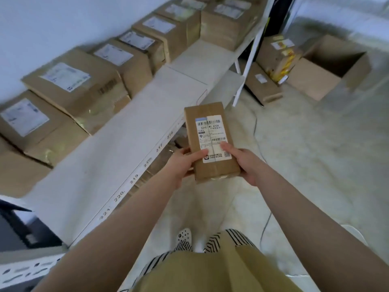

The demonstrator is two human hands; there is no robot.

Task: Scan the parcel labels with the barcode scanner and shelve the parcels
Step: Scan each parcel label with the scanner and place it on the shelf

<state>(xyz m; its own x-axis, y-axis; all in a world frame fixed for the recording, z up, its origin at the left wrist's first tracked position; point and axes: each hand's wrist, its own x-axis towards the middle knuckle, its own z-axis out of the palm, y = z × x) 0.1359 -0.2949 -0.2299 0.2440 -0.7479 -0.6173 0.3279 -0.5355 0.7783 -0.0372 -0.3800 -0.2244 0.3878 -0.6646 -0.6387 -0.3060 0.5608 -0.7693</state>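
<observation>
While the white shelf runs diagonally from lower left to upper right, its rear half is packed with a row of labelled cartons against the wall; front half is bare board out to the numbered front edge (216–221 readable). Floor to the right of that edge is open, with a thin cable trailing across it. Further back, an open-topped empty box and a few closed cartons sit on the floor beside the shelf upright. Parcel is held in the air just off the shelf's front edge, over the floor, label up and barcodes facing the camera. Left hand grips its near left side, thumb lying on the label, fingers curled underneath. Right hand grips the near right side, thumb on the label's right edge, fingers wrapped below. Far end of the parcel is unsupported.
</observation>
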